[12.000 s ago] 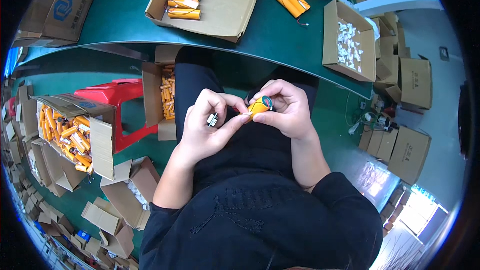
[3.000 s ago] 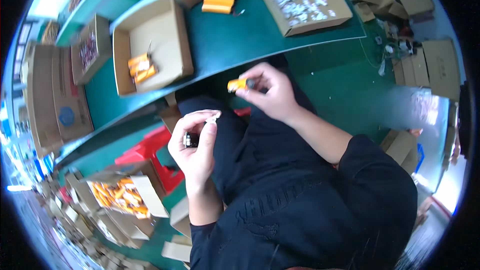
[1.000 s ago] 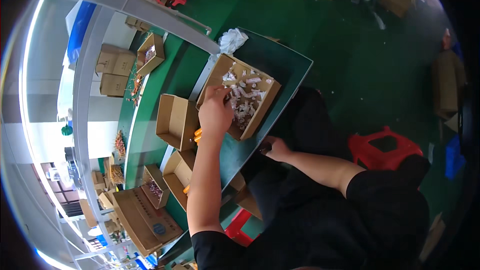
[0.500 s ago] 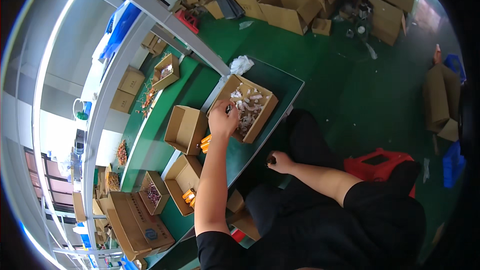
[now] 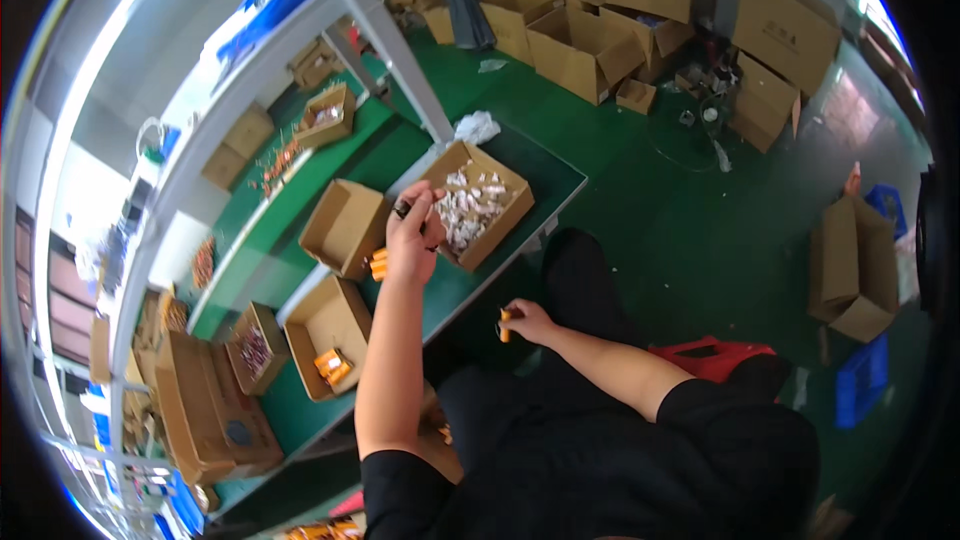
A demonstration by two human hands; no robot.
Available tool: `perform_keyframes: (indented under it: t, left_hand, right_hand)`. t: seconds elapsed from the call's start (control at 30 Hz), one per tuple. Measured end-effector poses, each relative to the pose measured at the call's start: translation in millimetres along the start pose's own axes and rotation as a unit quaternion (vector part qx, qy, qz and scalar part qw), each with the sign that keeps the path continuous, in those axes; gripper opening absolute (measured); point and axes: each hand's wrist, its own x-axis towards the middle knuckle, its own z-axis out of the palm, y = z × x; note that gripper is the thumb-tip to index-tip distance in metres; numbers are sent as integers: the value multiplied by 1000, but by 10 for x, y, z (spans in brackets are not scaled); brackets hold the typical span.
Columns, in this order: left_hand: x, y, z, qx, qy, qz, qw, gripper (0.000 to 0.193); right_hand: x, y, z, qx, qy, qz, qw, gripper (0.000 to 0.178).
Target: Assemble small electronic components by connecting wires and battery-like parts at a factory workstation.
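Observation:
My left hand (image 5: 410, 235) is closed and raised at the near left corner of a cardboard box (image 5: 508, 222) that holds many small white pieces (image 5: 468, 210). A small dark, round-ended thing (image 5: 402, 208) shows at its fingers; its kind is unclear. Lower down and to the right, off the table's edge, my right hand (image 5: 532, 322) grips an orange cylinder (image 5: 505, 326) standing roughly upright. Just left of my left wrist lie several orange cylinders (image 5: 379, 264). More orange cylinders (image 5: 333, 367) sit in an open cardboard box (image 5: 312, 325) nearer me.
An open cardboard box (image 5: 345, 225) stands left of my left hand. Further left are a small box of purplish pieces (image 5: 254, 350) and a large carton (image 5: 212, 415). A grey post (image 5: 395, 50) rises behind the table. A red stool (image 5: 712, 358) is at my right.
The whole view has shifted. My left hand has drawn back from over the white pieces to the box's corner. In my right hand the orange cylinder now shows plainly.

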Motion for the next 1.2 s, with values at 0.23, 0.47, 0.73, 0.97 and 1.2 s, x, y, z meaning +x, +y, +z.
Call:
perform_keyframes:
  t: [0.23, 0.47, 0.73, 0.97, 1.2]
  left_hand:
    - [-1211, 501, 240, -272, 3, 4, 962, 33]
    - [-1752, 211, 19, -247, -29, 173, 953, 31]
    - [-2010, 469, 97, -344, 81, 93, 931, 29]
    - [-2019, 355, 15, -389, 82, 103, 912, 29]
    - [-2000, 311, -64, -428, 29, 106, 897, 30]
  right_hand:
    - [175, 49, -69, 214, -57, 145, 964, 21]
    - [243, 90, 67, 187, -133, 240, 943, 21]
    - [325, 226, 348, 172, -147, 270, 936, 24]
    - [363, 368, 458, 66, -148, 279, 946, 26]
    - [355, 393, 512, 19, -157, 282, 946, 29]
